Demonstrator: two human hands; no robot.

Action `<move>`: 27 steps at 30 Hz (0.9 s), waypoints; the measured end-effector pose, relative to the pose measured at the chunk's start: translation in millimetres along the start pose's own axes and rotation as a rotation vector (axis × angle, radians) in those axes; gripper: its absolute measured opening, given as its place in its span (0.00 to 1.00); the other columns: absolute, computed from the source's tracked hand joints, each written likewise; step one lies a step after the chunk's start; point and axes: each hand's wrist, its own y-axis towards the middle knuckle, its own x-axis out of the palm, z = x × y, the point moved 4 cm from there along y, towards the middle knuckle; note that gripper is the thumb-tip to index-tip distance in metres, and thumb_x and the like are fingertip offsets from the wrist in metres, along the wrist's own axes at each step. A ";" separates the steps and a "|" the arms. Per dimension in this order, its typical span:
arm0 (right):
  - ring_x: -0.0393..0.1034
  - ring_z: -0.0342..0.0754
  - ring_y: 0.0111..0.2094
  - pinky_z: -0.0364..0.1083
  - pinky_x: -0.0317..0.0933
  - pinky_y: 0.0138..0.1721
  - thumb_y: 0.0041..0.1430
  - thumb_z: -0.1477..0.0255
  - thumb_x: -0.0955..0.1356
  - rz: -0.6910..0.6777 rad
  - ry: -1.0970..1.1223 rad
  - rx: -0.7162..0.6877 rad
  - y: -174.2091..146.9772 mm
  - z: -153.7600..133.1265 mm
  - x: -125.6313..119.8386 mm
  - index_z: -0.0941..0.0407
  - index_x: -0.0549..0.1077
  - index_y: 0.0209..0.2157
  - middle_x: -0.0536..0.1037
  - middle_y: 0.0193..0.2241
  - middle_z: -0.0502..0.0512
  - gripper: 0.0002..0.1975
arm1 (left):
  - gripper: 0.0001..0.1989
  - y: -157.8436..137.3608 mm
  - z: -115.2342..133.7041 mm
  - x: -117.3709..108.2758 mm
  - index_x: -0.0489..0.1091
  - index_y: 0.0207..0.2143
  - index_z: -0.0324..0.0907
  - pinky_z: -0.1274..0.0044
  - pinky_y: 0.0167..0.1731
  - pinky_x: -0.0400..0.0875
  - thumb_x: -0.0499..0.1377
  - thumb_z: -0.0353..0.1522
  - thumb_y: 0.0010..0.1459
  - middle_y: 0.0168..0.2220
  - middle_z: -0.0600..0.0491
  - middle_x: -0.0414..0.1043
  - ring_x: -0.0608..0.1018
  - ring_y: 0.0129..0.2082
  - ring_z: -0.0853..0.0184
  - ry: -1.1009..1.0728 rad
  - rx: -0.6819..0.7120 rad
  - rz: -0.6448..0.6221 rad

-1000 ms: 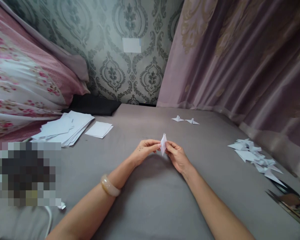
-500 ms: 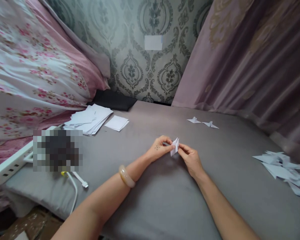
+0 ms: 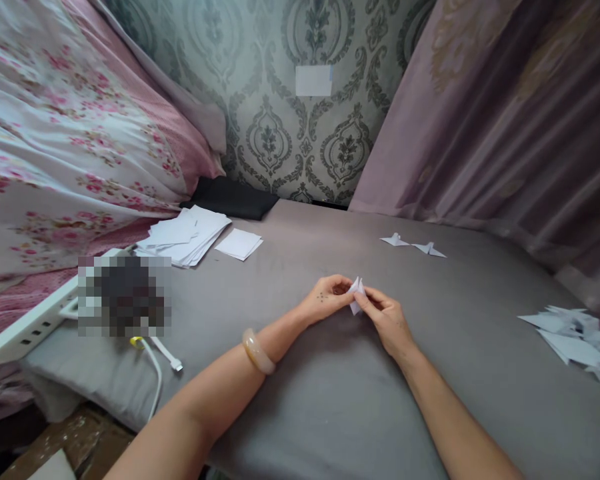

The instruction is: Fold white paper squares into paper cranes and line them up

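Between my two hands is a small folded white paper (image 3: 357,305) with two narrow points sticking up. My left hand (image 3: 329,297) pinches its left side. From the right, my right hand (image 3: 384,313) grips it, the thumb lying across its front. The fingers behind the paper are partly hidden. Beyond my hands lie two finished-looking folded paper cranes, a left one (image 3: 395,240) and a right one (image 3: 429,249). More folded white paper pieces (image 3: 575,333) are heaped at the right edge.
A stack of white paper sheets (image 3: 185,235) and a smaller pile of square sheets (image 3: 240,243) lie at the back left on the grey-covered surface (image 3: 300,400). Nearer are a white cable (image 3: 159,380) and a blurred-out dark object (image 3: 130,297). A black folded item (image 3: 235,197) rests by the wall.
My right thumb and fingers have moved left, onto the front of the folded paper. The whole view has shifted slightly; both hands still hold the paper.
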 end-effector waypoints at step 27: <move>0.69 0.42 0.26 0.43 0.61 0.32 0.44 0.63 0.74 0.089 0.183 0.087 0.8 9.4 -2.2 0.58 0.76 0.30 0.77 0.25 0.51 0.14 | 0.12 -8.0 15.8 -1.0 0.74 0.30 0.37 0.80 0.30 0.64 0.66 0.38 0.47 0.26 0.54 0.75 0.72 0.25 0.73 -0.126 -0.163 0.035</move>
